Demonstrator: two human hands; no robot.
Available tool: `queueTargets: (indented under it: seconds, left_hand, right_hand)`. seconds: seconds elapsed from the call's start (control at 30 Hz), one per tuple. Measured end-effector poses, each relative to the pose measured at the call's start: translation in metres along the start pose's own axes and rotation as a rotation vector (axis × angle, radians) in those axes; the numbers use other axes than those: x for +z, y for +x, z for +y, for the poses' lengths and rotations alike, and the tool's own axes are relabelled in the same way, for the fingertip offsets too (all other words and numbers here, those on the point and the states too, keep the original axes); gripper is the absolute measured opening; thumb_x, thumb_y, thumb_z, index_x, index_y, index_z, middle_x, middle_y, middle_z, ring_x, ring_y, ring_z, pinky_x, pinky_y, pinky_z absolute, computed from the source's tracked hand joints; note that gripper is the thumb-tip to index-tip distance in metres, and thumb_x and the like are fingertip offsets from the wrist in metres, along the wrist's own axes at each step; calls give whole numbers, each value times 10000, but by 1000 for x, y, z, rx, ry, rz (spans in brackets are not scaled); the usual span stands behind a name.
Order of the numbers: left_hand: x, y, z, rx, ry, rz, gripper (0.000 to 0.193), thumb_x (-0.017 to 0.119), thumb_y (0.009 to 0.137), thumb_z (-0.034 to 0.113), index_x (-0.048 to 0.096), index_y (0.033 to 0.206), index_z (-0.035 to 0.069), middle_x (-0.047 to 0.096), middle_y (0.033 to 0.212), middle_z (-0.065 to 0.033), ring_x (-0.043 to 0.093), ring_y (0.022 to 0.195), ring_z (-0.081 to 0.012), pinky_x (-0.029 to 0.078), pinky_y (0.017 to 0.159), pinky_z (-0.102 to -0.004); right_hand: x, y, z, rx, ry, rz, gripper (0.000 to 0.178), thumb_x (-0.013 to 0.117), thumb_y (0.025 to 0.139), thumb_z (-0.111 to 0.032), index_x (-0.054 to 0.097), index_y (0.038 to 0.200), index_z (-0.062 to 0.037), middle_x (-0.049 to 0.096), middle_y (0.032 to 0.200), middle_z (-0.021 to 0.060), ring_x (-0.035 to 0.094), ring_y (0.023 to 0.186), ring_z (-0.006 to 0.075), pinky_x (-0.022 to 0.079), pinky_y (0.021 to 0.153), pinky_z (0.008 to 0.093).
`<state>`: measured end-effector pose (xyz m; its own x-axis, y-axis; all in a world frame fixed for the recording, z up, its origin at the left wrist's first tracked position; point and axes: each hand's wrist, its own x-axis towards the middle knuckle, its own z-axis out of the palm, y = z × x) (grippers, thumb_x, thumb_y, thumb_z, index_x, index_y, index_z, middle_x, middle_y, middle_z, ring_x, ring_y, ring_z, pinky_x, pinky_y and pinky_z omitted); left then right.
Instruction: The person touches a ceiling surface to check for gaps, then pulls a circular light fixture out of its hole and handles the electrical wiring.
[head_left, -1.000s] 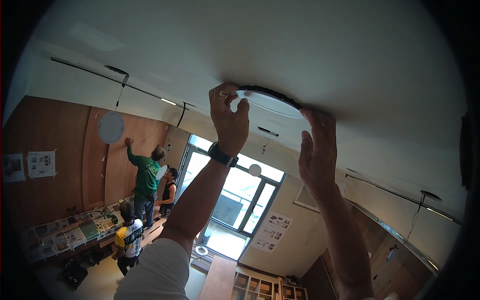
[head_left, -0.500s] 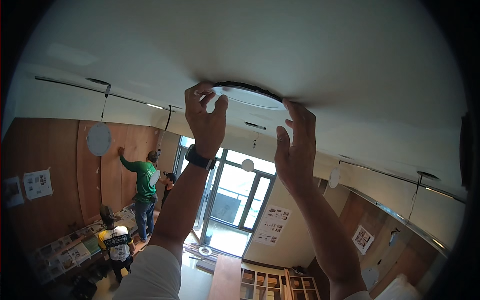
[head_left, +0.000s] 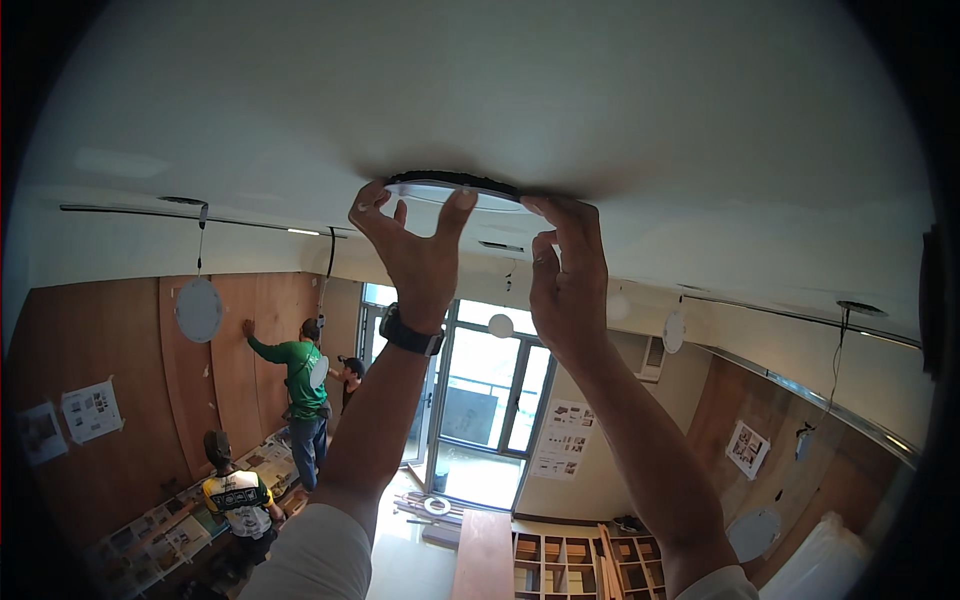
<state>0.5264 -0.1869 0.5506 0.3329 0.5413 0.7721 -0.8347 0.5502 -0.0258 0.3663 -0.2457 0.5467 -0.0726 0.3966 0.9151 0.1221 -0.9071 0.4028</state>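
white round panel | between left hand and right hand | both hands holding its rim

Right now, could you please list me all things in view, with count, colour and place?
Round panel: one, white, at the ceiling
Ceiling: one, pale grey, above
Hanging discs: at least four, white, across room
Ceiling tracks: two, dark, left and right
Other people: three; green, dark and yellow-black-white clothing; left
Wood panels: several, brown, side walls
Papers: several, white, on walls
Glass panes: several, dark-framed, centre
Shelving: one or more, brown, lower centre
Board: one, pinkish brown, lower centre
Ring: one, white, below the panes
Watch: one, dark, left wrist
Sleeves: two, pale grey, lower edge
Left hand: one, panel's left edge
Right hand: one, panel's right edge
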Motion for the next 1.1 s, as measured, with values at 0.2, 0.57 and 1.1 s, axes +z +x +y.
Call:
queueTargets:
  seconds: [0.2,0.57,1.1]
  left_hand:
    - [18,-13,11,63,119,-30,1263,931,729,534,118,1470,-87,205,1415,-304,205,1420,-482,304,1116,-693]
    - [31,-18,25,-126,-40,-39,1377,928,729,466,-46,1560,-41,72,1505,-338,135,1451,-604,351,1086,-758]
    - [37,-16,13,-97,-38,16,1378,946,695,446,-24,1569,7,76,1530,-295,157,1478,-569,465,1065,-703]
  right_hand:
    - [-3,4,4,-39,26,5,435,490,907,185,614,1271,-18,622,1195,163,621,1175,333,545,936,446]
    - [-6,4,8,-3,112,2,440,493,908,181,649,1263,-27,624,1184,163,638,1099,333,527,920,439]
    - [-4,-29,31,161,69,29,526,515,929,156,541,1423,-26,602,1343,215,640,1225,372,562,1000,418]
